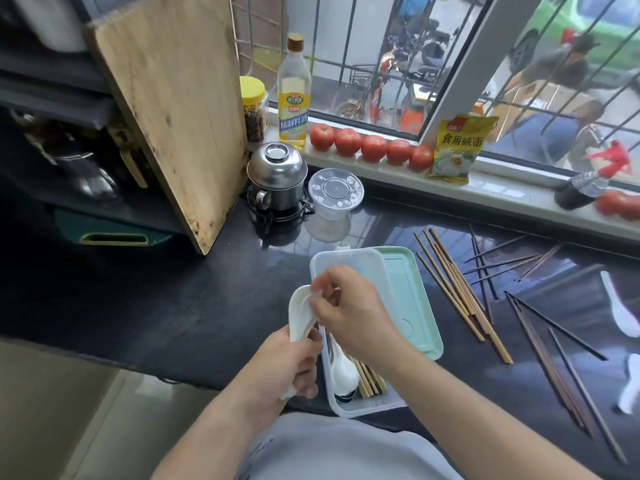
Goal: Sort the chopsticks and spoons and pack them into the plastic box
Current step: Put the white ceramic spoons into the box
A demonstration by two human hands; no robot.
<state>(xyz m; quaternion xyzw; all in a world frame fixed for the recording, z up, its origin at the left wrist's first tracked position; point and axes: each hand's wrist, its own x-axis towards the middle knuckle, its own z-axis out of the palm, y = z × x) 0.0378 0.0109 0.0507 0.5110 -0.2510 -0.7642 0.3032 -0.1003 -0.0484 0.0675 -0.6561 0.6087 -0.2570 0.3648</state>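
A clear plastic box (367,407) lies on the dark counter in front of me, with white spoons (344,374) and light wooden chopsticks (370,379) in its near end. My left hand (294,367) grips the handle of a white ceramic spoon (300,315) just left of the box. My right hand (349,310) hovers over the box and pinches the spoon's bowl with its fingertips. Light wooden chopsticks (457,289) and dark chopsticks (561,368) lie scattered to the right. Two more white spoons (621,311) lie at the far right.
A mint green lid (412,299) lies under the box's right side. Behind stand a steel pot (277,174), a clear round container (335,194) and a leaning wooden cutting board (176,109). Tomatoes (372,147), an oil bottle (294,95) and a yellow bag (457,147) line the windowsill.
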